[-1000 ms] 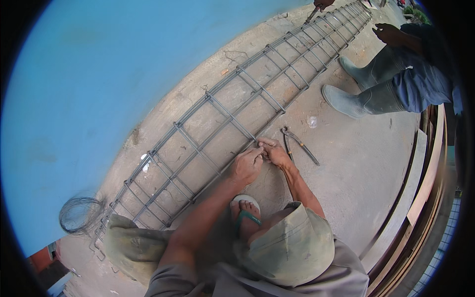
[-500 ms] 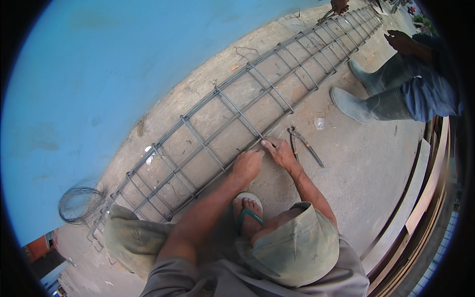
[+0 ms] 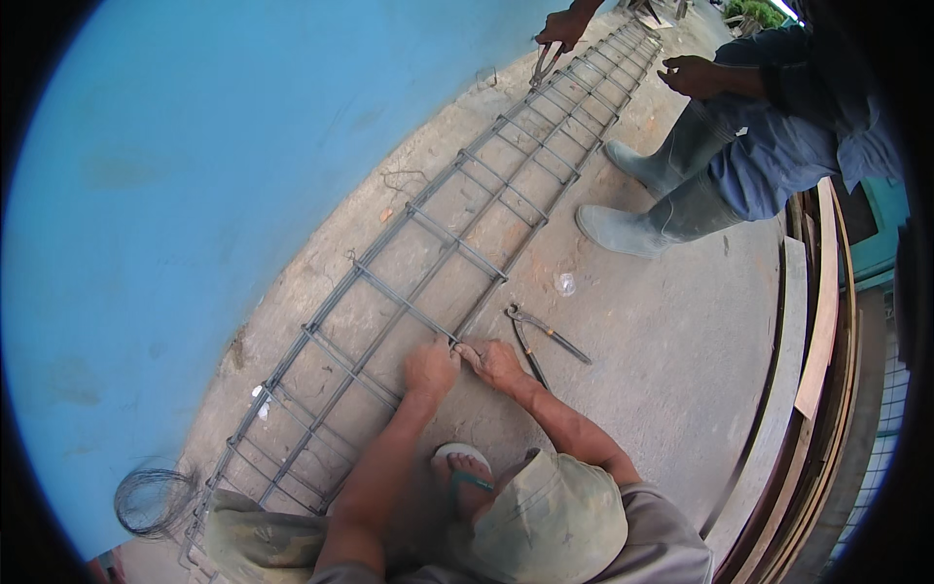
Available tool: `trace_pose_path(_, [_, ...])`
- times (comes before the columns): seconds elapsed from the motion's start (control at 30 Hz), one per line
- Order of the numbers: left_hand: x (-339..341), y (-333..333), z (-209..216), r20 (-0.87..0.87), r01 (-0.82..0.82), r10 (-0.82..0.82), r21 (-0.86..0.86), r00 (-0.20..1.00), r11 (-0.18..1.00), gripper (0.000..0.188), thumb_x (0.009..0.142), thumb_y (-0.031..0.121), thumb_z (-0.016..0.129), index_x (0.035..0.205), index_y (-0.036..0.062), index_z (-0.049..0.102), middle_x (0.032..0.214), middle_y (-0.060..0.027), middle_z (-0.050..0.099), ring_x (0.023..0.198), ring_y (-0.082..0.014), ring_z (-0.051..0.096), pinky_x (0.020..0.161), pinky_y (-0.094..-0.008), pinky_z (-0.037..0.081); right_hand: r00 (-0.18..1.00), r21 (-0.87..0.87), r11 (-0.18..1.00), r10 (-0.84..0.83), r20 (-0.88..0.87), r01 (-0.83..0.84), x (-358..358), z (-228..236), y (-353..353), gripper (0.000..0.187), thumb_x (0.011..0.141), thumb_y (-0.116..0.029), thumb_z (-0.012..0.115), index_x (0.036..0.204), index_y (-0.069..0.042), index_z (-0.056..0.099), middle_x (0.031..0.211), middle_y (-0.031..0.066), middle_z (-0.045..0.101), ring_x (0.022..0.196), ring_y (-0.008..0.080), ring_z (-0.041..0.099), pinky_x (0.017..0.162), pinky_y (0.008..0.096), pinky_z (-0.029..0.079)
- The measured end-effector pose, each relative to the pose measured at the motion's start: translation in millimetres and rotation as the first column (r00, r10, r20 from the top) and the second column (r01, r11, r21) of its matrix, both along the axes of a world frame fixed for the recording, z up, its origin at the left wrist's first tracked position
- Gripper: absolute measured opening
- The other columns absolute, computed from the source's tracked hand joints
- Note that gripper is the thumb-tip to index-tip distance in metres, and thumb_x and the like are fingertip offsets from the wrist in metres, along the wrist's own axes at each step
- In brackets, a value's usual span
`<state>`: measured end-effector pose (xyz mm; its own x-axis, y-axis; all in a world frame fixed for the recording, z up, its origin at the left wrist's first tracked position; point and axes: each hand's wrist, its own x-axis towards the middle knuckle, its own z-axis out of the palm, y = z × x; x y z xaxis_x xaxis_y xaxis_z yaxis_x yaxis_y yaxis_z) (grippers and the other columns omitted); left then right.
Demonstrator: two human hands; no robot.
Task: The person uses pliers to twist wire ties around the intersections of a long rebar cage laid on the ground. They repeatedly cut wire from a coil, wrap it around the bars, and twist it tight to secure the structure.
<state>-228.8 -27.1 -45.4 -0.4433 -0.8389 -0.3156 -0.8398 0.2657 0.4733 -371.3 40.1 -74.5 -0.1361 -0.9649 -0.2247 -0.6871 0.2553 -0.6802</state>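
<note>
A long rebar cage point(image 3: 428, 263) of steel bars and square stirrups lies on the concrete, running from lower left to far right. At a joint on its near side, both my hands meet. My left hand point(image 3: 431, 371) is curled closed against the bar, its fingertips hidden. Beside it, my right hand point(image 3: 497, 366) is closed with the thumb pressed at the same joint. Anything thin pinched in either hand is too small to make out. Just right of my right hand, a pair of pincers point(image 3: 530, 326) with dark handles lies spread on the ground.
A co-worker in rubber boots point(image 3: 623, 231) stands to the right; a hand point(image 3: 561, 29) holds pincers point(image 3: 543, 66) over the cage's far part. A blue wall point(image 3: 214, 175) borders the left. Coiled wire point(image 3: 154, 503) lies lower left, wooden planks point(image 3: 822, 321) right.
My view has shifted, so the cage and boots appear farther left and lower. My hands stay at the same joint, now closer together. The co-worker's hand with pincers shows more fully.
</note>
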Motion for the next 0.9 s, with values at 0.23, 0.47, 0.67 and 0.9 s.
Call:
trace_pose_path(0.23, [2,3,-4,0.061,0.034,-0.032,-0.045,0.998,0.998,0.024,0.090,0.026,0.059,0.103,0.0060,0.062,0.086,-0.0170,0.070,0.083,-0.0369,0.068,0.073,-0.0491,0.053,1.000,0.034,0.999,-0.022,0.005,0.022,4,3,1,0.044,0.097,-0.046,0.048,0.094,-0.008,0.068,0.080,0.0255,0.064,0.078,0.0472,0.061,0.069,0.0525,0.047])
trace_pose_path(0.47, [14,-5,-11,-0.463,-0.257,0.589,0.598,0.663,0.759,0.029,0.081,0.009,0.066,0.106,-0.0044,0.062,0.090,-0.0203,0.071,0.081,-0.0282,0.070,0.072,-0.0373,0.053,0.999,0.134,0.990,-0.036,-0.036,0.041,8,34,-3,0.038,0.099,-0.041,0.048,0.102,-0.007,0.065,0.083,0.0259,0.063,0.081,0.0459,0.061,0.069,0.0505,0.047])
trace_pose_path(0.67, [1,-20,-16,-0.432,-0.411,0.817,0.712,0.382,0.569,0.038,0.074,-0.005,0.070,0.108,-0.0100,0.055,0.089,-0.0189,0.071,0.079,-0.0211,0.069,0.070,-0.0300,0.053,0.996,0.066,0.996,-0.064,-0.054,0.067,17,15,-1,0.040,0.099,-0.041,0.048,0.098,-0.005,0.066,0.079,0.0263,0.063,0.078,0.0467,0.061,0.067,0.0506,0.048])
trace_pose_path(0.9, [0,16,-8,-0.614,-0.448,0.636,0.456,0.466,0.769,0.039,0.080,-0.003,0.066,0.116,-0.0059,0.051,0.101,-0.0186,0.071,0.088,-0.0222,0.070,0.080,-0.0343,0.053,0.914,0.111,0.954,-0.300,0.273,0.280,16,21,16,0.025,0.097,-0.021,0.053,0.093,0.000,0.065,0.079,0.0241,0.065,0.072,0.0413,0.065,0.063,0.0441,0.048])
